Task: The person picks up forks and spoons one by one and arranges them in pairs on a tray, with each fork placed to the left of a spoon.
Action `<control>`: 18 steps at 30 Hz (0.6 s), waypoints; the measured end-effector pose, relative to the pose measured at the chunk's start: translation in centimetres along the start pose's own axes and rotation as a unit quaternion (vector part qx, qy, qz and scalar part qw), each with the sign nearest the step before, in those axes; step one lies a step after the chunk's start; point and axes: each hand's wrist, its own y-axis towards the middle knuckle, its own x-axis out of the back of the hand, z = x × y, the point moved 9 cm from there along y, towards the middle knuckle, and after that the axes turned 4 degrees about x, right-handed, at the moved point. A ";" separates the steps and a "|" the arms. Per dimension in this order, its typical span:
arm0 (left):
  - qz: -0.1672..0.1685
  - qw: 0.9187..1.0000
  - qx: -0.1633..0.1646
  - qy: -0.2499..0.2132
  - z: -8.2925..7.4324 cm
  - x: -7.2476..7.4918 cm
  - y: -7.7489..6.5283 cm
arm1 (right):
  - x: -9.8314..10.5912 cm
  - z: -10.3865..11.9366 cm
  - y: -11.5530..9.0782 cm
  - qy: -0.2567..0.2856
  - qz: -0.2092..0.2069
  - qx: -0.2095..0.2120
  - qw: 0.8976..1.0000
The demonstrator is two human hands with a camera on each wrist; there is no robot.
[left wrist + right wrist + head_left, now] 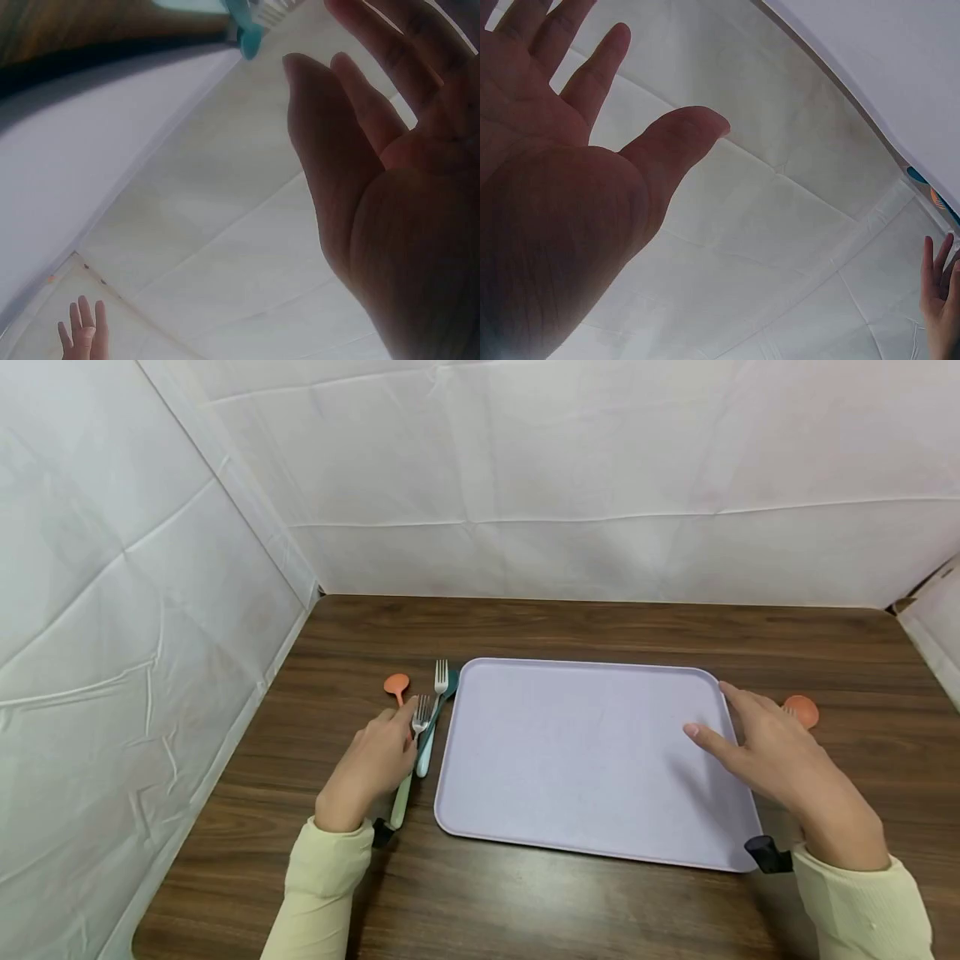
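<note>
Lilac tray (585, 760): keep flat on the bench (525, 902). Left of it, beside the green-handled fork (402, 800) and teal spoon (451, 685), guide the left hand (375, 760), relaxed and empty, without knocking tines; hold the right hand (780, 752), spread and empty, clear of the rim.

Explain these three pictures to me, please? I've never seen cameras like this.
Those are a person's two bare hands; let's call each a grip. The wide picture comes from a camera on the head; the others, from wrist cameras, show each one up close. On the brown table lies a lilac tray. Two forks, an orange spoon and a teal spoon lie left of it, beside the left grip. The right grip is at the tray's right edge, near another orange spoon, partly hidden. Neither holds anything.
</note>
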 end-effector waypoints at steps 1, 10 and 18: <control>0.000 1.000 -0.001 0.001 0.1 -0.1 -0.1 | 0.0 0.0 0.1 -0.001 -0.001 0.001 1.000; 0.019 1.000 0.012 -0.006 1.0 -0.9 -0.5 | 0.0 -0.1 0.2 -0.008 -0.016 0.014 1.000; 0.050 0.998 0.039 -0.013 1.9 -1.7 -0.7 | -0.1 -0.1 0.3 -0.008 -0.016 0.031 0.999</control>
